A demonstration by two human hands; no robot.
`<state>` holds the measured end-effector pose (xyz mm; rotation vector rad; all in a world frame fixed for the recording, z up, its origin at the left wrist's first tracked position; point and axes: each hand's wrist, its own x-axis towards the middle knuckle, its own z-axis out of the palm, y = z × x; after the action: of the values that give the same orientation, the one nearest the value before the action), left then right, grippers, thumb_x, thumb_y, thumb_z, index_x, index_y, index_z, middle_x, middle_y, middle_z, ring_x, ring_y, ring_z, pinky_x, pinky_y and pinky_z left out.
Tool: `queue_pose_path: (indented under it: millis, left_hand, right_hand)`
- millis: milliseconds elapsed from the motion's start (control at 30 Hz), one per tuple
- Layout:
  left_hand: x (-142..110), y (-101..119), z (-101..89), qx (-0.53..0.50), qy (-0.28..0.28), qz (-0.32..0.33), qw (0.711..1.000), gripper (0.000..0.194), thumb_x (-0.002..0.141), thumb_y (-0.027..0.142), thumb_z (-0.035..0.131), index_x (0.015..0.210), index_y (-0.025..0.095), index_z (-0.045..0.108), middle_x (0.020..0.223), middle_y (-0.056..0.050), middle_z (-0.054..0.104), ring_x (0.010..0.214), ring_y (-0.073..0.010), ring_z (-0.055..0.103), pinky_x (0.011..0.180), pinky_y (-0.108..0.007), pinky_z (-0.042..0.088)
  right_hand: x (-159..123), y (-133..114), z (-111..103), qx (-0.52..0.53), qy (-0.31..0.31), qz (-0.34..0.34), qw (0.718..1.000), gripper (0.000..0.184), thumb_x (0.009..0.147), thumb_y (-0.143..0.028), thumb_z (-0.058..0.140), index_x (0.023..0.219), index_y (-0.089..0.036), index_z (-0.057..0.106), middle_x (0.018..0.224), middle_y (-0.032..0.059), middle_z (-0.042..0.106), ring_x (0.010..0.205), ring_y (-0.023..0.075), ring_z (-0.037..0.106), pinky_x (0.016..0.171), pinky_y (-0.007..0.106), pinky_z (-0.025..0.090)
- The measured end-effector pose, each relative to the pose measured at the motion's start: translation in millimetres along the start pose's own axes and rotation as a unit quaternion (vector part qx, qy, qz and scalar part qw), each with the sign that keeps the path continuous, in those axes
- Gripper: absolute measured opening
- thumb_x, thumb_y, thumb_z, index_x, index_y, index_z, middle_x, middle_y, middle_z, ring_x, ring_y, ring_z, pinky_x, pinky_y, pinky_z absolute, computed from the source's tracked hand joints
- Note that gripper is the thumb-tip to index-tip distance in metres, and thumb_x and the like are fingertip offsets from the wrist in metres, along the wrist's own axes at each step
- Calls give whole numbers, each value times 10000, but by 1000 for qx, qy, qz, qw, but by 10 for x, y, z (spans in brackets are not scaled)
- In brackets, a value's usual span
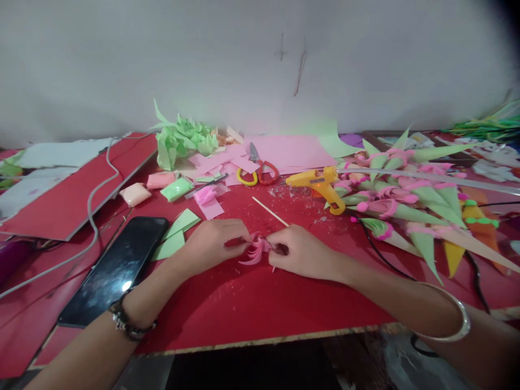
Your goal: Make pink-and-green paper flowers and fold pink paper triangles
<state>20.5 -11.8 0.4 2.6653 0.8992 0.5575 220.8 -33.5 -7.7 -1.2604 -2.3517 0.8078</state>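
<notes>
A small pink paper flower with curled, fringed strips is held between my two hands, just above the red tabletop. My left hand pinches its strips from the left with thumb and forefinger. On the other side, my right hand is closed on the flower's right end. A thin wooden stick slants up and left from behind my right fingers; whether they grip it I cannot tell. The yellow glue gun lies beyond my right hand. Scissors with red and yellow handles rest behind the flower.
Finished paper flowers with pink and green cones pile up at right. A black phone lies by my left forearm. Green paper pieces, clay packets, crumpled green paper and pink sheets sit farther back. A white cable crosses the left side.
</notes>
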Motion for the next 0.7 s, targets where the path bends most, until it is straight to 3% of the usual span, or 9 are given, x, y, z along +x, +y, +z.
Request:
queue_pose_path:
  millis: [367, 700]
  left_hand:
    - [-4, -1, 8, 19, 6, -1, 1000, 95, 788, 203, 482, 759, 190, 571, 718, 27, 606, 660, -81, 539, 594, -169, 376]
    - [-47, 27, -3, 22, 104, 12, 994, 106, 765, 248, 524, 851, 188, 542, 680, 27, 582, 607, -74, 530, 561, -171, 390]
  right_hand:
    - [-6, 4, 5, -12, 25, -20, 999, 198, 653, -186, 444, 497, -166, 323, 450, -62, 325, 441, 46, 300, 455, 195, 191]
    - [-28, -14, -47, -54, 102, -44, 992, 184, 671, -163, 470, 544, -171, 338, 490, -55, 389, 471, 51, 333, 483, 190, 210]
